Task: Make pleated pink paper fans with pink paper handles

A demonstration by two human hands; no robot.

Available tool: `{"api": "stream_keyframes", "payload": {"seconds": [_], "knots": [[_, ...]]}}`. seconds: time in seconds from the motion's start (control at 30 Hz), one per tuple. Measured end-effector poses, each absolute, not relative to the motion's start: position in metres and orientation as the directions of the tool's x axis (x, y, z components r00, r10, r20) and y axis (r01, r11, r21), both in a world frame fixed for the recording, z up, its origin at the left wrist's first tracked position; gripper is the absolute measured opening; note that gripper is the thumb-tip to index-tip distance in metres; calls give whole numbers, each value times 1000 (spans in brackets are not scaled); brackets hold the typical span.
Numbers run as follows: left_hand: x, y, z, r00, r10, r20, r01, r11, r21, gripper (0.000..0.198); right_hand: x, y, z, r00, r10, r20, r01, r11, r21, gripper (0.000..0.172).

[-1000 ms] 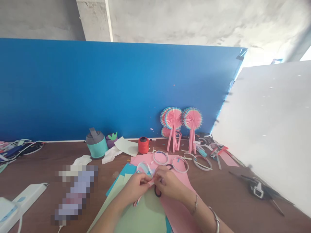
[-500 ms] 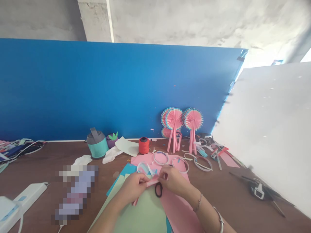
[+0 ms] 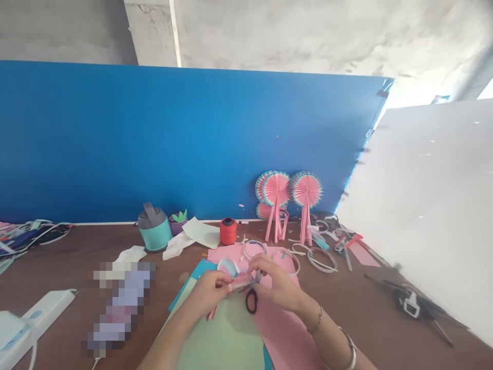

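My left hand (image 3: 210, 294) is closed on a folded pink paper strip (image 3: 239, 282), with one end pointing toward the right hand and another poking out below the palm. At the strip's right end is my right hand (image 3: 278, 283), its thumb and forefinger apart. Whether its fingertips touch the strip is hard to tell. Just under the hands lies a pair of scissors (image 3: 251, 301), its black handle loop showing and the rest mostly hidden. Pale green sheets (image 3: 221, 334) and pink sheets (image 3: 287, 334) are spread beneath. A tape roll (image 3: 228, 267) sits beyond the left fingers.
Pink pleated paper fans (image 3: 276, 189) lean against the blue partition (image 3: 185, 144). A red thread spool (image 3: 228, 232), a teal pot (image 3: 154, 231) and white rings (image 3: 321, 260) stand or lie behind the sheets. A power strip (image 3: 48, 311) is at left, a glue gun (image 3: 411, 304) at right.
My right hand has loosened its pinch at the strip's right end and spread its fingers, rising slightly. My left hand keeps hold and has shifted slightly left.
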State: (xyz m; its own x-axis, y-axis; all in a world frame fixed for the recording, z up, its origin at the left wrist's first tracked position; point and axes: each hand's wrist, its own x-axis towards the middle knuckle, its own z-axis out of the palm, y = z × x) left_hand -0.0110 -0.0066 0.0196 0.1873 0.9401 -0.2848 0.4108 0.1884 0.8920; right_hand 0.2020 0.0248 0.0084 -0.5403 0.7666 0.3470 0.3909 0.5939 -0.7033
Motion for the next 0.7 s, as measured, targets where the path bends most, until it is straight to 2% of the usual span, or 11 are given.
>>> {"api": "stream_keyframes", "payload": {"seconds": [0.1, 0.3, 0.43, 0.7], "knots": [[-11, -5, 19, 185, 937, -295, 455, 184, 871, 23, 196, 18, 8, -580, 707, 405, 397, 679, -618, 39], [-10, -5, 16, 214, 936, -278, 441, 161, 883, 24, 188, 19, -4, -538, 726, 429, 597, 687, -415, 28], [-10, -6, 16, 234, 938, -256, 458, 126, 880, 21, 189, 26, -12, -524, 742, 419, 648, 666, -369, 24], [-10, -7, 8, 241, 941, -238, 505, 88, 859, 21, 188, 29, -14, -556, 780, 289, 705, 626, -333, 19]]}}
